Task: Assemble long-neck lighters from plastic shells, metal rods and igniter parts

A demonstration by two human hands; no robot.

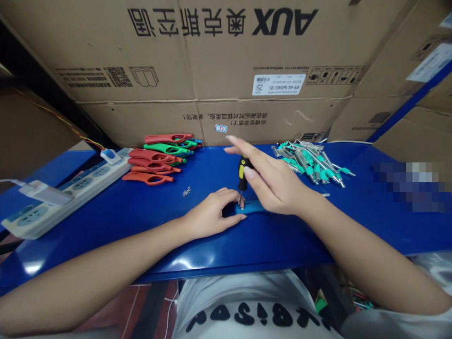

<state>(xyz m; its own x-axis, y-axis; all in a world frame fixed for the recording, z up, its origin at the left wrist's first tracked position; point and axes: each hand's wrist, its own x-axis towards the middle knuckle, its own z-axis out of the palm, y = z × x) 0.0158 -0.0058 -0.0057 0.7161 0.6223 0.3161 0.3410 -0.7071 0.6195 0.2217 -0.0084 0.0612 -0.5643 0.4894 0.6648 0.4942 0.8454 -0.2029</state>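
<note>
One screwdriver point(243, 172) is standing in a teal plastic piece point(251, 207) on the blue bench point(289, 240).
The left hand point(210, 213) is pressing curled fingers down, pinning it steady; the right hand point(273, 181) is spreading its fingers open by the handle, seemingly twirling it.

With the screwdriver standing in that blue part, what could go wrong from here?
The screwdriver stands upright in the blue plastic part, its tip close beside the left hand, so a slip might catch those fingers. The right hand looks open against the handle rather than gripping it, so the screwdriver could tip over. The small metal piece lying loose on the blue table could be knocked aside and lost.
</note>
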